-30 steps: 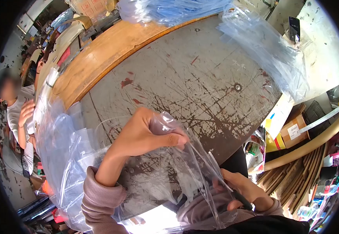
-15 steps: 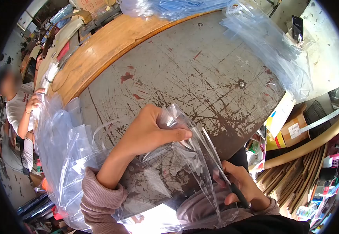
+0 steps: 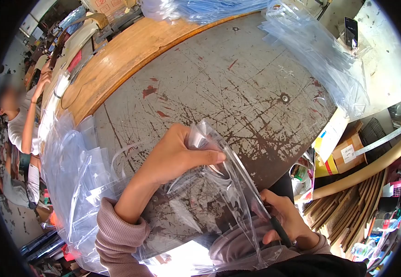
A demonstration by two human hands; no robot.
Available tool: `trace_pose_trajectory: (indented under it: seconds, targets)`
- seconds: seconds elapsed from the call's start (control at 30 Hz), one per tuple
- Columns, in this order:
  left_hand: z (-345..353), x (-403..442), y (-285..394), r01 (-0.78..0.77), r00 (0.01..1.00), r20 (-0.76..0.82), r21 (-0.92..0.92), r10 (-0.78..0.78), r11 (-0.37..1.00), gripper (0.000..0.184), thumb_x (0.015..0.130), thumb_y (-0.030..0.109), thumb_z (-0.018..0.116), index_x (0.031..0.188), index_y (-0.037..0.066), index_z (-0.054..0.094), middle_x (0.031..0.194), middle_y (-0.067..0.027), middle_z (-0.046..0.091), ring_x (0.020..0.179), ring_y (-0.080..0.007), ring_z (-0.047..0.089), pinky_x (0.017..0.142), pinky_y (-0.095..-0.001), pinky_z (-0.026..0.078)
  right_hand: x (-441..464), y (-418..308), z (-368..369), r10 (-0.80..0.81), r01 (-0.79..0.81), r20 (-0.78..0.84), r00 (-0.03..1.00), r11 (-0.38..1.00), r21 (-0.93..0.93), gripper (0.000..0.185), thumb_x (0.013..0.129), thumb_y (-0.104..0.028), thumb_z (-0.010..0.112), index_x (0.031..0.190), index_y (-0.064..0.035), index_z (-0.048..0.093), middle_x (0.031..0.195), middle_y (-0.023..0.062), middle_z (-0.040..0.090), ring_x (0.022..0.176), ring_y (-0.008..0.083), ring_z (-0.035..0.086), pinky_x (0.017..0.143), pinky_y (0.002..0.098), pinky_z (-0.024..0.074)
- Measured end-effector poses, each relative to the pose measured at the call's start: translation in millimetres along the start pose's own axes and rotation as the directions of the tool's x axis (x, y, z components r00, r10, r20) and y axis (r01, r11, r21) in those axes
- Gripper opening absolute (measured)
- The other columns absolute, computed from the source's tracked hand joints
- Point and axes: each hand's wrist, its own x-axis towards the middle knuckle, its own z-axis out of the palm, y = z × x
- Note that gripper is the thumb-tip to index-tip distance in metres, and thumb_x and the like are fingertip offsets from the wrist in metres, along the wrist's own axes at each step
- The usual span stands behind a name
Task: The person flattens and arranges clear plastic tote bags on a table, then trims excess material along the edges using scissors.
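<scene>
My left hand is closed, thumb over fingers, pinching the upper end of a clear plastic sheet. The sheet is folded and hangs down toward my lap. In my right hand is a pair of scissors with a dark handle. Its long silver blades point up and left along the right edge of the plastic, and the tips lie close to my left thumb. Where the blades meet the film is hard to make out through the glare.
Clear plastic sheets are heaped at the left of the scratched grey table. More plastic lies at the far right, near a phone. A co-worker's arm is at the left. A cardboard box stands at the right.
The scissor blades, slightly apart before, now lie together. My left hand has barely moved. The co-worker's hand has risen from the plastic.
</scene>
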Motion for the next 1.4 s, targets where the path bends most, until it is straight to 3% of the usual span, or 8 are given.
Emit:
trace_pose_trajectory:
  seconds: [0.2, 0.27, 0.57, 0.67, 0.9, 1.0, 1.07, 1.4]
  targets:
    - [2, -1, 1, 0.006, 1.0, -0.002, -0.038, -0.006, 0.999, 0.018, 0.067, 0.013, 0.076, 0.071, 0.001, 0.064, 0.062, -0.0019, 0.061, 0.053, -0.0051, 0.051, 0.048, -0.02, 0.034, -1, 0, 1, 0.057, -0.056, -0.021, 0.998, 0.997, 0.048, 0.075, 0.054, -0.052, 0.084, 0.097, -0.0009, 0.049, 0.065, -0.0002, 0.041, 0.062, 0.0081, 0.035, 0.054, 0.0241, 0.0305]
    - [1, -1, 2, 0.03, 1.0, -0.001, -0.029, -0.03, 0.999, 0.017, 0.067, 0.013, 0.076, 0.072, 0.001, 0.065, 0.062, -0.0021, 0.061, 0.052, -0.0045, 0.05, 0.048, -0.0199, 0.033, -2, -9, 2, 0.216, -0.212, -0.018, 0.976, 0.968, 0.135, 0.088, 0.044, -0.062, 0.08, 0.098, 0.002, 0.052, 0.076, -0.0012, 0.045, 0.067, 0.007, 0.038, 0.058, 0.0219, 0.0301]
    - [-5, 0, -4, 0.037, 0.999, 0.026, 0.019, -0.037, 0.999, 0.018, 0.072, 0.014, 0.074, 0.078, -0.002, 0.068, 0.068, -0.0069, 0.066, 0.062, -0.009, 0.059, 0.058, -0.0213, 0.043, -4, -10, 5, 0.178, -0.168, -0.019, 0.984, 0.955, 0.244, 0.075, 0.056, -0.047, 0.085, 0.104, 0.0006, 0.051, 0.081, -0.0003, 0.053, 0.074, 0.0059, 0.044, 0.064, 0.0215, 0.0369]
    - [-2, -3, -2, 0.024, 0.999, 0.025, -0.066, -0.022, 0.998, 0.018, 0.072, 0.013, 0.075, 0.079, -0.002, 0.067, 0.068, -0.007, 0.066, 0.063, -0.0093, 0.06, 0.058, -0.0208, 0.043, -1, -13, 10, 0.185, -0.16, -0.061, 0.981, 0.944, 0.287, 0.089, 0.045, -0.059, 0.082, 0.105, 0.0005, 0.052, 0.077, -0.0003, 0.048, 0.068, 0.0065, 0.04, 0.059, 0.0218, 0.0302]
    - [0, -3, -1, 0.036, 0.999, 0.038, -0.103, -0.032, 0.994, 0.018, 0.072, 0.013, 0.075, 0.079, -0.002, 0.067, 0.068, -0.0068, 0.066, 0.063, -0.0098, 0.06, 0.058, -0.0202, 0.043, -2, -16, 9, 0.214, -0.193, -0.031, 0.976, 0.929, 0.314, 0.088, 0.044, -0.06, 0.081, 0.102, 0.0, 0.051, 0.076, -0.0004, 0.048, 0.068, 0.0062, 0.04, 0.059, 0.0214, 0.03]
    - [0, -2, 0, 0.065, 0.998, 0.009, -0.106, -0.064, 0.992, 0.021, 0.066, 0.011, 0.078, 0.076, 0.0, 0.063, 0.068, -0.0057, 0.065, 0.058, -0.0078, 0.057, 0.051, -0.0199, 0.039, -3, -15, 5, 0.226, -0.212, -0.017, 0.974, 0.935, 0.285, 0.086, 0.044, -0.06, 0.081, 0.1, -0.0004, 0.052, 0.073, -0.0013, 0.047, 0.065, 0.0056, 0.04, 0.056, 0.0204, 0.0291]
    - [-3, -2, -1, 0.095, 0.995, 0.02, -0.066, -0.094, 0.993, 0.02, 0.066, 0.01, 0.078, 0.075, 0.0, 0.063, 0.068, -0.0057, 0.064, 0.059, -0.0089, 0.058, 0.053, -0.0206, 0.041, -6, -9, 2, 0.2, -0.197, 0.019, 0.98, 0.934, 0.299, 0.074, 0.055, -0.046, 0.086, 0.103, -0.0005, 0.052, 0.073, -0.003, 0.05, 0.068, 0.0039, 0.042, 0.058, 0.0203, 0.0318]
    - [2, -5, -2, 0.007, 0.999, 0.046, -0.097, -0.002, 0.995, 0.018, 0.071, 0.013, 0.075, 0.077, -0.001, 0.067, 0.067, -0.0071, 0.065, 0.06, -0.0086, 0.059, 0.056, -0.0202, 0.042, -7, -7, 8, 0.191, -0.182, 0.019, 0.981, 0.892, 0.414, 0.075, 0.056, -0.044, 0.085, 0.106, -0.0005, 0.051, 0.077, 0.0, 0.056, 0.073, 0.0052, 0.049, 0.063, 0.0206, 0.0365]
